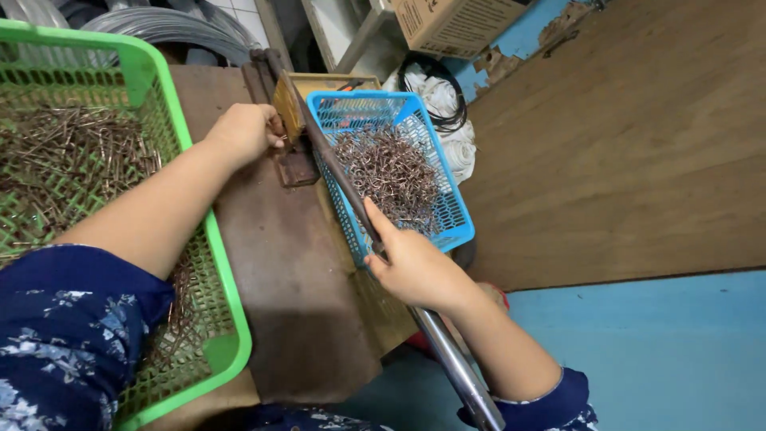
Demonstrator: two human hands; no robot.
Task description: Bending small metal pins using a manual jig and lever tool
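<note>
- My right hand (415,267) is wrapped around the long metal lever (375,239), thumb lying along the bar.
- My left hand (243,132) is pinched at the small press block (291,120); I cannot tell what it holds.
- I judge a piece is being seated, so the lever calls for one steady pull.
- Straight wire pieces (64,152) fill the green basket (152,72); bent ones (391,172) lie in the blue basket (459,231) just beside the press.
</note>
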